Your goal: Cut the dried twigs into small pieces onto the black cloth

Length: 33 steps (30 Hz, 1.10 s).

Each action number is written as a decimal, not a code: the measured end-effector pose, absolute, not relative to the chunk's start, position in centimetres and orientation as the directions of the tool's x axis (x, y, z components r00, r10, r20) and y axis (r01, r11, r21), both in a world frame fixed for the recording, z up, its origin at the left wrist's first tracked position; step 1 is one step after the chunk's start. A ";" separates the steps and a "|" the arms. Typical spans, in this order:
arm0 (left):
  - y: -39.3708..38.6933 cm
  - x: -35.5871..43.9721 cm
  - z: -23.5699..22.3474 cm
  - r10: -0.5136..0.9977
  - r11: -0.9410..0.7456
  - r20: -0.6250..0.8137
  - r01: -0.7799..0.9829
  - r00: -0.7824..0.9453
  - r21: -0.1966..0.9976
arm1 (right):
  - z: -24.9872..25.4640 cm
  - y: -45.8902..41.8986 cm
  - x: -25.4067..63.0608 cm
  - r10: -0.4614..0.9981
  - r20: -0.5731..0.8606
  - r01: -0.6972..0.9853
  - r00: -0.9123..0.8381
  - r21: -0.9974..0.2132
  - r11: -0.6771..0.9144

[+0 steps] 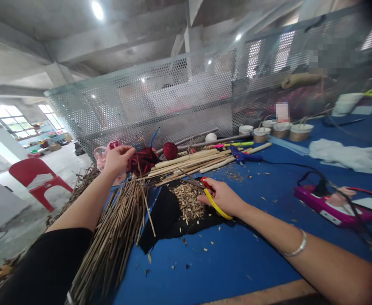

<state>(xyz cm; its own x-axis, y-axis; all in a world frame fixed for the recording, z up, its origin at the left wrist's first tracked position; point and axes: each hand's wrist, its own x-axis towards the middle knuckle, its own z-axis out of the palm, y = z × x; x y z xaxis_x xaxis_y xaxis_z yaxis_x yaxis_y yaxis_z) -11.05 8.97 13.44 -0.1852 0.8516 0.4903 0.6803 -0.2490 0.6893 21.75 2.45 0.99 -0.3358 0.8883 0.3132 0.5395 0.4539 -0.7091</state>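
My left hand (118, 160) is raised at the left, thumb and fingers pinched on the top of a thin twig (148, 212) that hangs down at a slant. Below it lies a large bundle of brown twigs (116, 228). In my right hand (220, 195) is a pair of scissors (218, 206) with red and yellow handles, its blades parted and pointing left. Under the scissors, a heap of small pale wood chips (188, 201) rests on a black cloth (163, 216). The scissors and the twig are apart.
Peeled sticks (188, 163), dark red fabric (144, 161) and a blue glue gun (241, 156) lie behind. White-rimmed cups (301, 131), a white cloth (344, 154) and a purple power strip (322, 205) are at the right. A perforated metal screen (160, 97) stands behind the blue table (224, 262).
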 end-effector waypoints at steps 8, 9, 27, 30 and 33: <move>2.4 -6.5 19.7 0.664 -0.631 0.689 0.276 -0.291 0.725 | 1.6 2.2 21.8 0.912 0.367 0.341 -0.181 -0.847 0.409; 1.4 -5.5 19.7 0.700 -0.632 0.664 0.207 -0.261 0.747 | 1.8 2.0 21.6 0.914 0.358 0.255 -0.189 -0.881 0.398; -0.5 5.7 7.6 1.000 0.008 -0.006 -0.099 0.021 0.995 | 1.3 0.2 19.4 0.926 0.128 -0.245 -0.354 -0.969 0.040; -0.7 6.0 7.6 1.000 -0.029 0.028 -0.081 -0.014 0.996 | 1.6 -0.1 19.3 0.914 0.126 -0.244 -0.387 -0.969 0.031; -1.2 5.6 6.9 0.999 -0.040 0.040 -0.012 0.005 0.999 | 2.0 -0.7 19.2 0.905 0.123 -0.234 -0.407 -0.972 0.027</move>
